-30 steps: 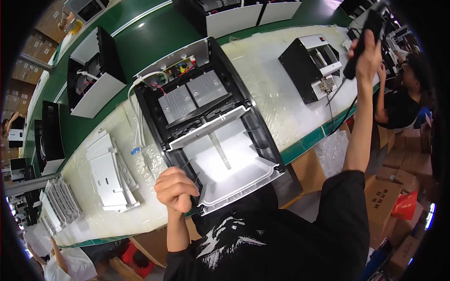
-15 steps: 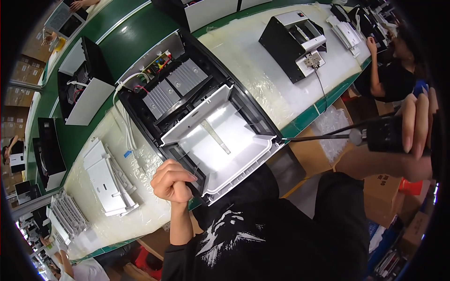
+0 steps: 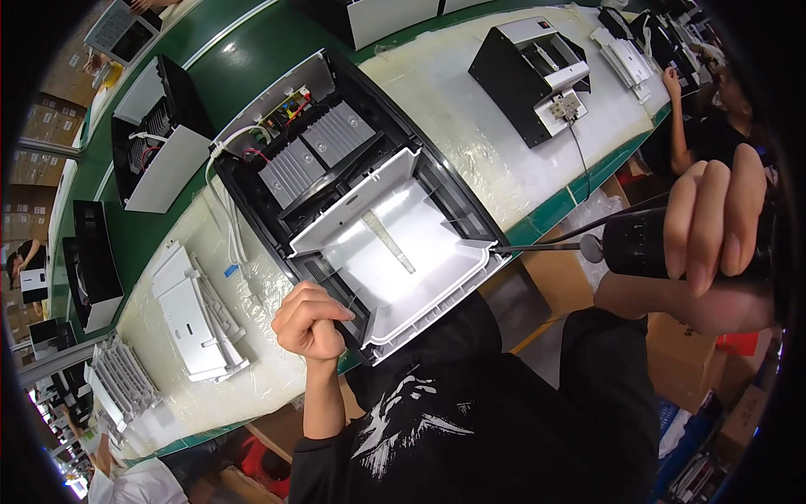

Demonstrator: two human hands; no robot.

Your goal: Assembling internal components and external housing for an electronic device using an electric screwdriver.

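Right hand (image 3: 714, 223), three o'clock, fingers clamped round screwdriver (image 3: 634, 244), tip (image 3: 506, 249) at four-o'clock corner of central machine (image 3: 363, 195). Left hand (image 3: 309, 323), seven o'clock, fingers curled together, grip unclear. Off-angle push could skid tip, scratching black rim (image 3: 472, 202).

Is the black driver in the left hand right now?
No, the right hand grips the black driver, while the left hand is curled at the open housing's left edge.

Bin (image 3: 437, 260) — smooth plastic; 2 plates (image 3: 338, 134) — matt metal.
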